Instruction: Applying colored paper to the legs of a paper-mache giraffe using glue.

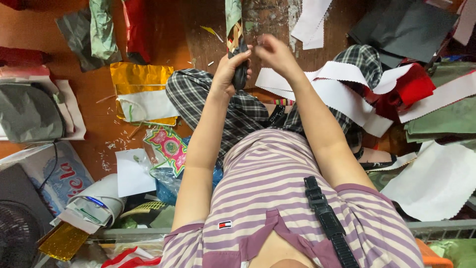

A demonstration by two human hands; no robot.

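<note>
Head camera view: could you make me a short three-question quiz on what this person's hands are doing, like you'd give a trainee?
1. True or false: the left hand grips a dark handle with a woven strip rising from it.
2. What does the right hand do? A) rests on the floor B) pinches with its fingertips close beside the top of the handle C) holds the gold foil sheet
3. Fill in: the white paper strips lie across the person's ____ trousers.

Key: 1 true; 2 B; 3 checked.
</note>
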